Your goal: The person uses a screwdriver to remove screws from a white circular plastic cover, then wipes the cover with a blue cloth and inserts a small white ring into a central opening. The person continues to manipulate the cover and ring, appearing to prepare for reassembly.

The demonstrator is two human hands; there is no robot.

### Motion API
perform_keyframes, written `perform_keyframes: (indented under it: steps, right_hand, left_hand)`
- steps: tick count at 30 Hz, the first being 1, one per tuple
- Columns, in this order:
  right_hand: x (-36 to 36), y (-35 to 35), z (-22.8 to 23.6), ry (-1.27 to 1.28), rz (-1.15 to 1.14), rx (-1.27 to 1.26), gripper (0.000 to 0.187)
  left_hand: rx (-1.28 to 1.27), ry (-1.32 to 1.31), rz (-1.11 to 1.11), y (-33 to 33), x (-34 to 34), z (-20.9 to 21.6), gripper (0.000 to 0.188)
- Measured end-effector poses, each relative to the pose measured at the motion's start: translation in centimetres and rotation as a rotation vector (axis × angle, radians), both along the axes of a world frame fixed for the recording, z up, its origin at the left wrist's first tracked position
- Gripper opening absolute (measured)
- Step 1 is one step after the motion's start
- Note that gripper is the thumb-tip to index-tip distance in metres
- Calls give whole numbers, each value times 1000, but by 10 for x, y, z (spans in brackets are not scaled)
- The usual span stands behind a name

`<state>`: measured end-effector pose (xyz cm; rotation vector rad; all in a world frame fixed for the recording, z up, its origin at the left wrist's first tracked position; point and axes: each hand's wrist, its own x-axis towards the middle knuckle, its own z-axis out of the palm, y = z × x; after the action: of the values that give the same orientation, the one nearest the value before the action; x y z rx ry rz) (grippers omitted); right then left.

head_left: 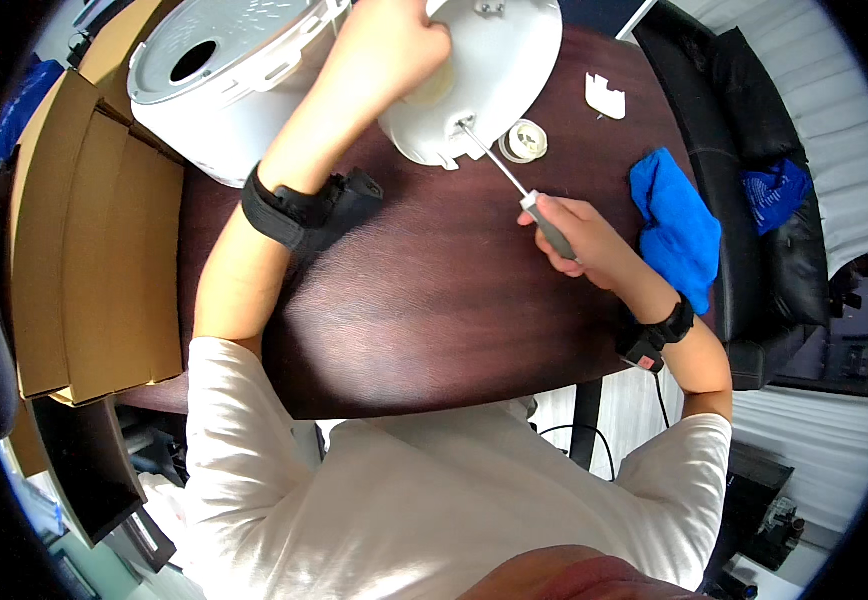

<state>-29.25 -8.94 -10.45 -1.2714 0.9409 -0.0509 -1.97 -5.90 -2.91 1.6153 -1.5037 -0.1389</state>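
Observation:
My right hand point(576, 238) is closed around the grey and white handle of a screwdriver point(551, 228). The screwdriver's thin metal shaft runs up and left, its tip at a small recess near the lower edge of a rounded white plastic lid point(494, 75). My left hand point(399, 45) is curled at the lid's left side and appears to grip it, though the fingertips are hidden. Left of that forearm stands a white, pot-like appliance body point(224, 120) with a perforated grey inside and a dark round hole. Beside the lid lies a small round clear-and-white part point(525, 141).
All this rests on a dark brown table point(434, 300). A white plastic piece point(605, 97) lies at the far right, and a blue cloth point(676, 225) nearer the right edge. An open cardboard box point(94, 250) borders the left side. Beyond the table is a black sofa point(714, 170).

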Motion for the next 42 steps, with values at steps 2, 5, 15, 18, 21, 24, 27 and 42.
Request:
perform_keyframes:
  steps: [2, 5, 15, 18, 21, 24, 27, 42]
  right_hand:
    - [-5, -8, -3, 62, 81, -324, 36]
    - [-10, -11, 2, 127, 168, -969, 25]
    - [-7, -22, 24, 243, 305, -1700, 27]
    - [-5, -24, 25, 234, 306, -1685, 27]
    - [-6, -24, 24, 243, 298, -1665, 28]
    - [-7, -25, 23, 243, 292, -1657, 28]
    - [-8, -25, 23, 244, 293, -1633, 27]
    - [-5, -30, 18, 240, 292, -1576, 26]
  left_hand:
    - [-21, -80, -7, 0, 4, -4, 29]
    - [-2, -83, -3, 1, 1, -1, 28]
    - [-34, -10, -77, 10, -5, 15, 22]
    - [-16, -15, -79, 8, -5, 14, 22]
    - [-21, 7, -84, 8, -5, 15, 21]
    - [-24, 23, -83, 8, -5, 14, 21]
    - [-4, 28, -72, 8, -5, 16, 22]
    - [25, 82, -107, 8, -1, 16, 24]
